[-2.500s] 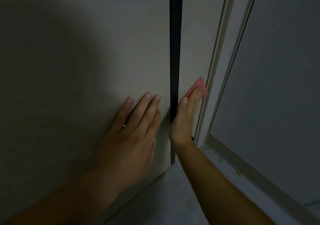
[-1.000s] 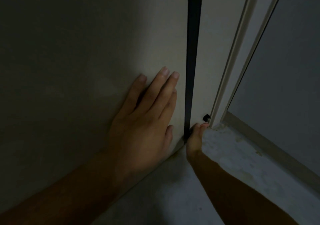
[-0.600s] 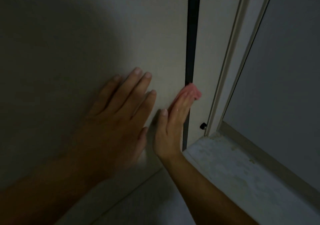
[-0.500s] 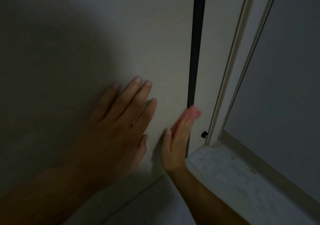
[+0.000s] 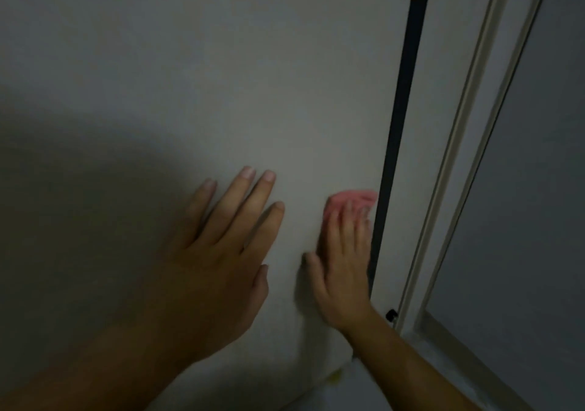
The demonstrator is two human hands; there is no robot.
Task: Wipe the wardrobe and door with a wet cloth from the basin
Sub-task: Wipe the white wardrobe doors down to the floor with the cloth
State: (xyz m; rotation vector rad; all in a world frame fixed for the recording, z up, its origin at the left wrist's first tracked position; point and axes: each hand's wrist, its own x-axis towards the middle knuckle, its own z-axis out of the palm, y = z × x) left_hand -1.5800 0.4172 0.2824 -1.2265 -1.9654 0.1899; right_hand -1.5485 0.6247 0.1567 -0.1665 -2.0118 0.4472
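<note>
Since a moment ago the right hand point(image 5: 345, 262) has rolled flat onto the wardrobe panel point(image 5: 285, 94), grip spread and pressing the pink cloth point(image 5: 351, 200) beneath its fingers, dark gap point(image 5: 395, 157) just right, left hand point(image 5: 221, 252) flat just left, unwiped panel likely above.

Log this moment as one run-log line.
stage: wiping wardrobe panel | right hand: presses pink cloth on panel | left hand: flat on panel
</note>
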